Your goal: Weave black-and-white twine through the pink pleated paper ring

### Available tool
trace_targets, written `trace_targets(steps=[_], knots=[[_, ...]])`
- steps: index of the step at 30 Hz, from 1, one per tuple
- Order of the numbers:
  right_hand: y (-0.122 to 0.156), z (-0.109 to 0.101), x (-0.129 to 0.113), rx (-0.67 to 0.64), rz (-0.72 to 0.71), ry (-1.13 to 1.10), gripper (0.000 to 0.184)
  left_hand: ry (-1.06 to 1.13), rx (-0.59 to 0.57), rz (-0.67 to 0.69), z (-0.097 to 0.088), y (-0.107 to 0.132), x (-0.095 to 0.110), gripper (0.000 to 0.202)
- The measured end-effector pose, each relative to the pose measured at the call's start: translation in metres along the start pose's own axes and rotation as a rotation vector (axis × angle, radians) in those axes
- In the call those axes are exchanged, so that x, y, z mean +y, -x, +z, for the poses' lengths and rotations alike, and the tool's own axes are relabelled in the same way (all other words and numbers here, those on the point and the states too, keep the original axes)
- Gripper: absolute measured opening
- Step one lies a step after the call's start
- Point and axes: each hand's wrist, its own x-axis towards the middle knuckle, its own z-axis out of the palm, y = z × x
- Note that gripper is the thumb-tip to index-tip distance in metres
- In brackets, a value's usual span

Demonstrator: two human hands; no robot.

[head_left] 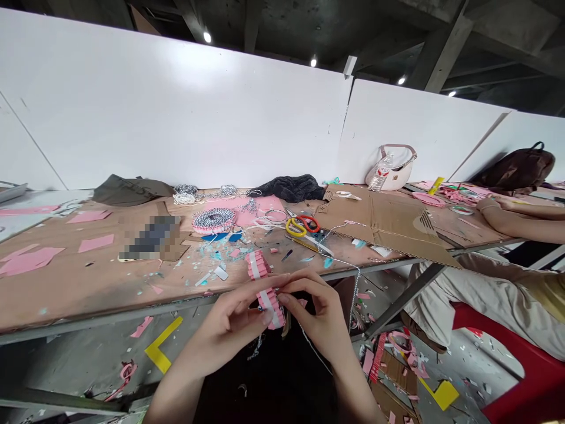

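My left hand (233,324) is closed on a pink pleated strip (270,306) with a white band along its middle, in front of the table edge. The strip's upper end rises above my fingers. From the right, my right hand (315,309) pinches the strip's edge between thumb and fingers. A thin pale cord (315,350) trails down from beneath my right hand. A speckled black-and-white cord (358,288) hangs over the table edge to the right. Beyond my hands lies a round black-and-white woven piece (215,219) with a pink pleated rim.
Yellow-handled scissors (296,228) and orange-handled scissors (310,223) lie on the littered table (145,294). Flat cardboard (375,218), a phone-like blurred object (152,238) and dark cloth (291,188) are around. A co-worker's arm (521,218) rests at right, near a red stool (507,377).
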Motion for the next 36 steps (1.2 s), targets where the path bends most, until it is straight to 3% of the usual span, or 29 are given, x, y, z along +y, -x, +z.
trace_targets(steps=[4,11,16,24,27,30,33,36], knots=[[-0.002,-0.001,-0.002,-0.003,0.021,0.011,0.009,-0.037,-0.029,-0.057,-0.005,0.001,0.008,0.045],[-0.001,-0.005,-0.009,-0.047,0.010,0.111,0.009,-0.056,-0.040,-0.002,-0.007,0.002,0.009,0.049],[0.001,-0.007,-0.012,-0.027,-0.043,0.247,0.010,-0.024,-0.050,-0.036,-0.006,0.005,0.006,0.047],[0.005,-0.010,-0.014,0.065,-0.123,0.317,0.010,0.028,0.144,-0.094,0.006,0.005,0.011,0.030],[0.003,-0.017,-0.011,0.217,-0.144,0.346,0.010,0.018,0.230,-0.097,0.005,0.006,0.014,0.025],[-0.001,-0.045,-0.003,0.503,-0.139,0.378,0.005,0.054,0.279,-0.132,0.002,0.007,0.017,0.026],[0.002,-0.101,0.007,0.928,-0.135,0.444,0.019,0.034,0.344,-0.131,-0.002,0.008,0.021,0.025],[0.027,-0.168,0.008,1.284,-0.106,0.519,0.024,0.026,0.379,-0.163,-0.006,0.009,0.023,0.022]])
